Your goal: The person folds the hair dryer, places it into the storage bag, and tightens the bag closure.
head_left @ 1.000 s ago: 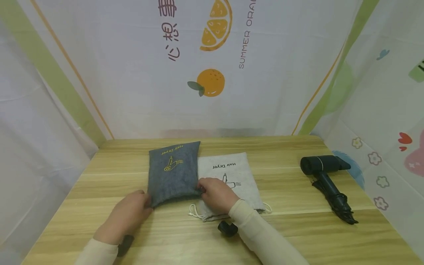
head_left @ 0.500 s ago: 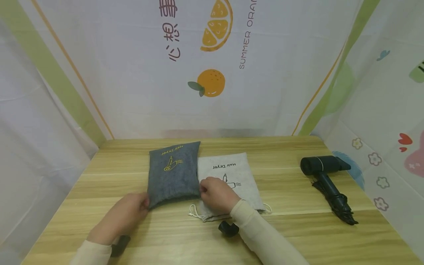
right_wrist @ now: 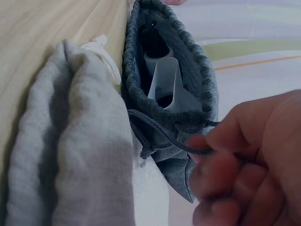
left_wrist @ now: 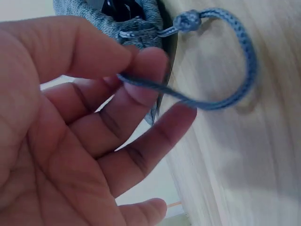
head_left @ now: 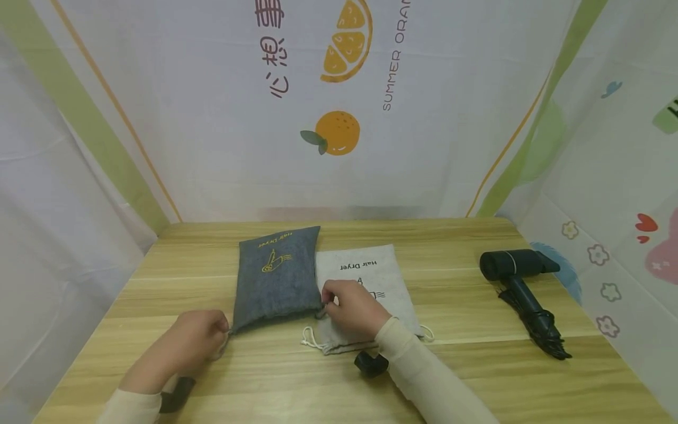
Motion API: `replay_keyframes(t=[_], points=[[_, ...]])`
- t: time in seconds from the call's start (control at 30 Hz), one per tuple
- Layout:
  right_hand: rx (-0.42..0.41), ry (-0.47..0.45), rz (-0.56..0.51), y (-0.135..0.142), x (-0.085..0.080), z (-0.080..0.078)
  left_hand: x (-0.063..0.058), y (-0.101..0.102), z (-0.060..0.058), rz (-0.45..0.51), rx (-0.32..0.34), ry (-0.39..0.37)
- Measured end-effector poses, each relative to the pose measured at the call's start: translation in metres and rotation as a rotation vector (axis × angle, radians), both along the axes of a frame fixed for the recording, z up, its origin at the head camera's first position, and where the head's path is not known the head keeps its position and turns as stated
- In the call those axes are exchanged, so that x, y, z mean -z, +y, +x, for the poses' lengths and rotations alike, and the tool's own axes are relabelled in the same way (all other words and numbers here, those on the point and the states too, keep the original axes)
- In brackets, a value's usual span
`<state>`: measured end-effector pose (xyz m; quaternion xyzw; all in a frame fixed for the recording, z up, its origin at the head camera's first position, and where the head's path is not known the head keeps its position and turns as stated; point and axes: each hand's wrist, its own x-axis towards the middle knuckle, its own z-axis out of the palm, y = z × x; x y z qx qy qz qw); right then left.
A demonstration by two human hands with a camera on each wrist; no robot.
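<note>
A dark blue-grey drawstring bag (head_left: 278,285) printed with a yellow hair dryer lies on the table. In the left wrist view my left hand (head_left: 193,337) pinches a loop of its blue-grey cord (left_wrist: 248,70) between thumb and fingertip, beside a knot. At the opposite corner of the bag's mouth, my right hand (head_left: 354,307) pinches the other end of the drawstring (right_wrist: 162,132). The right wrist view looks into the mouth, which gapes around a grey nozzle-shaped piece (right_wrist: 167,77) and something black. Much of what lies inside is hidden.
A light grey drawstring bag (head_left: 376,265) with white cords lies flat to the right, partly under my right hand. Farther right rests a black hair dryer (head_left: 521,265) with its cord wrapped round the handle. White printed curtains (head_left: 434,147) surround the wooden table (head_left: 450,377).
My left hand has moved left and away from the bag's corner, drawing the cord out. My right hand has shifted slightly right with the cord. The bag stays nearly in place.
</note>
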<state>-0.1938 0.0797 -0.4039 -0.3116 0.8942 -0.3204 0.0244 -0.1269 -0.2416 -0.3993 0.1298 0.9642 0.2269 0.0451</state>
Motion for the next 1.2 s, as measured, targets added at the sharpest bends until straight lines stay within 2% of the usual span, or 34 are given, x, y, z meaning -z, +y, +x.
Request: replay_keyframes(t=[0.27, 0.4, 0.7, 0.93, 1.2], points=[[-0.004, -0.021, -0.019, 0.005, -0.001, 0.0, -0.004, 0.001, 0.004, 0.055, -0.039, -0.074], [0.01, -0.019, 0.005, 0.009, 0.0, -0.001, -0.006, -0.001, 0.006, 0.046, -0.044, -0.08], [0.005, 0.035, 0.06, 0.02, 0.001, -0.004, -0.004, -0.01, 0.014, -0.053, -0.067, 0.009], [-0.025, 0.043, 0.095, 0.028, 0.002, -0.005, -0.004, -0.015, 0.017, -0.132, -0.076, 0.032], [-0.139, -0.03, 0.006, 0.036, 0.003, -0.005, -0.001, -0.016, 0.02, -0.173, -0.032, 0.245]])
